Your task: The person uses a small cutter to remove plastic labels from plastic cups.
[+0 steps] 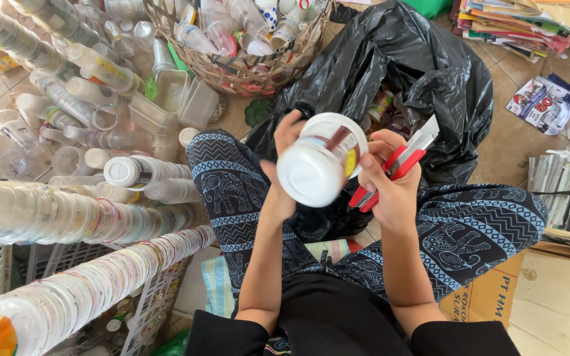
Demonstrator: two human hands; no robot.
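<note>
My left hand grips a white plastic cup from the left, its bottom turned toward the camera and a printed label band around its rim. My right hand holds a red utility knife with the blade pointing up and right, and its thumb and fingers touch the cup's right side near the label. Both hands are raised over my lap, above my patterned black-and-white trousers. An open black plastic bag with mixed containers inside lies just beyond the hands.
Long stacks of nested clear and white cups lie at the left beside loose bottles. A woven basket of bottles stands at the top. Stacked paper and magazines sit top right, bundled papers and cardboard boxes at right.
</note>
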